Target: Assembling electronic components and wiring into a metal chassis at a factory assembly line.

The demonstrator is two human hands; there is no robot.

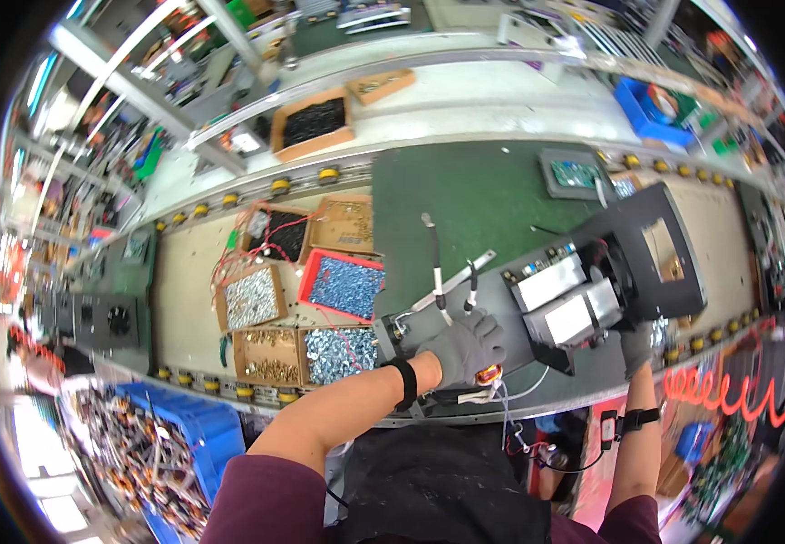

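Observation:
A black metal housing (660,240) lies at a slant on the green work surface, with two silver box-shaped modules (569,317) fixed in it. Over its left part is my left hand (465,349), in a grey glove, fingers curled in. What they close on is hidden. A bundle of wires with a yellow and red piece (489,374) comes out just below that hand. Two thick black-and-white cables (436,263) stick up beyond it. My right hand (635,349), also gloved, is against the near right edge of the housing; its fingers are mostly out of sight.
Left of the housing stand open boxes of small parts: a red tray (313,288) of bluish screws, and cardboard boxes (266,376) of metal fasteners. A circuit board (574,173) sits on a grey block at the far right. A blue bin (216,440) stands below left.

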